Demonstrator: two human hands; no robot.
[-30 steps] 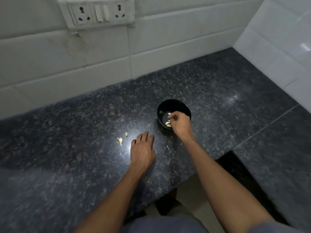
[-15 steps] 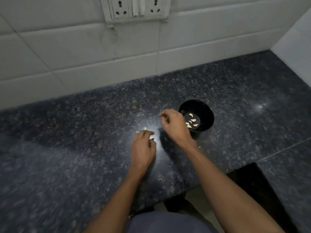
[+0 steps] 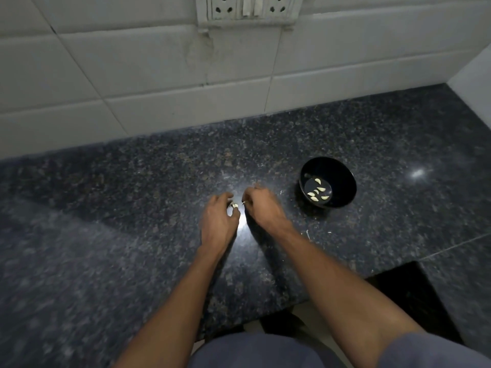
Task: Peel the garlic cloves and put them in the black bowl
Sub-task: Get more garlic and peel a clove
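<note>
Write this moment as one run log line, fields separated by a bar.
step: peeling | left hand: pinches garlic clove | right hand: pinches small piece | black bowl: peeled cloves inside

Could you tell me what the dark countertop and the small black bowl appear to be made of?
The dark speckled countertop looks like polished granite: grey flecks, mirror-like light glints. The small round black bowl looks glossy, perhaps glazed ceramic or plastic; its sheen leaves that open.

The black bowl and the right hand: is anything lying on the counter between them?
In the head view, hardly anything: dark granite counter separates the right hand from the black bowl, apart from a tiny pale scrap, likely garlic skin.
</note>
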